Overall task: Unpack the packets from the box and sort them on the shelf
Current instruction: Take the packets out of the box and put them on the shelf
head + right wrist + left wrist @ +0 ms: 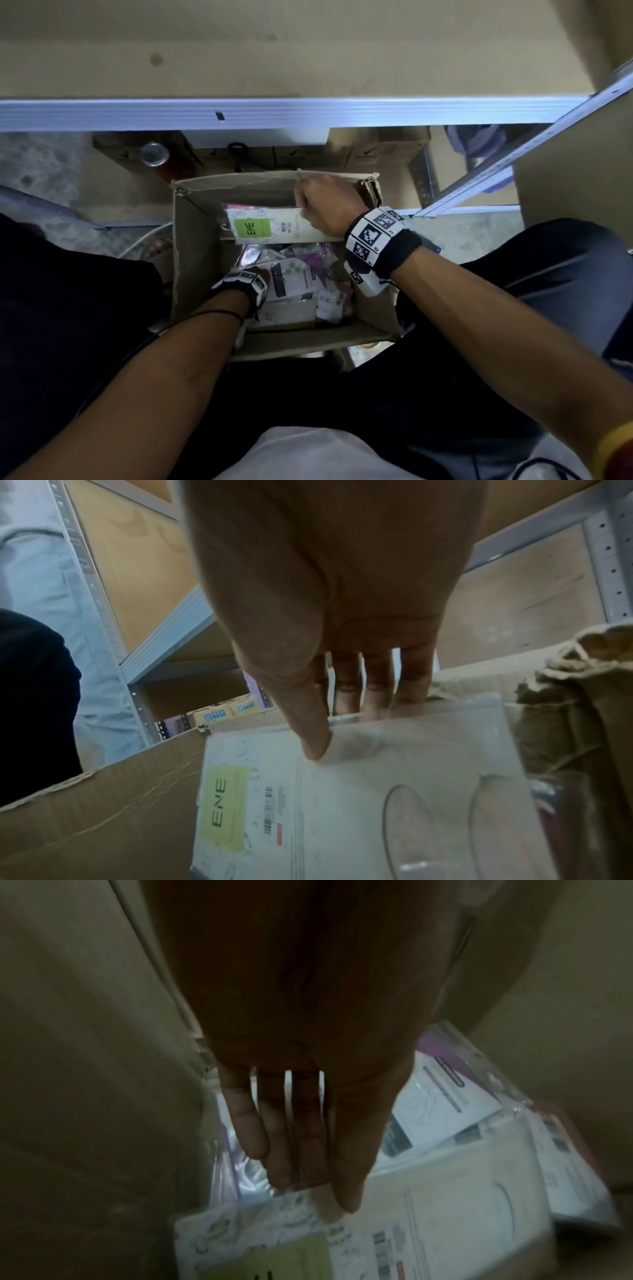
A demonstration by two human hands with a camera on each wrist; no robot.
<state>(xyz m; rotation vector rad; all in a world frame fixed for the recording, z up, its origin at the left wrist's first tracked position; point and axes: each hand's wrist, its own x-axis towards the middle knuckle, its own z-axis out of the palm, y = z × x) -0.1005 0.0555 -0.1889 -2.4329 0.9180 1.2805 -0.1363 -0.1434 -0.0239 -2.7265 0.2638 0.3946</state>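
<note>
An open cardboard box (191, 246) stands on the floor between my legs, with several loose packets (298, 274) in it. My right hand (325, 205) pinches a white packet with a green "ENE" label (267, 228) at the box's far side. In the right wrist view the thumb (315, 739) lies on the packet (342, 804) and the fingers sit behind its top edge. My left hand (308, 1164) reaches down inside the box with its fingers straight. Its fingertips are at the edge of the green-labelled packet (445, 1218); I cannot tell whether they touch it.
The metal shelf rail (308, 113) and its bare board (308, 51) lie just beyond the box. Under the shelf stand cardboard cartons (376, 150) and a can (154, 154). A slanted shelf post (513, 161) is at the right. My legs flank the box.
</note>
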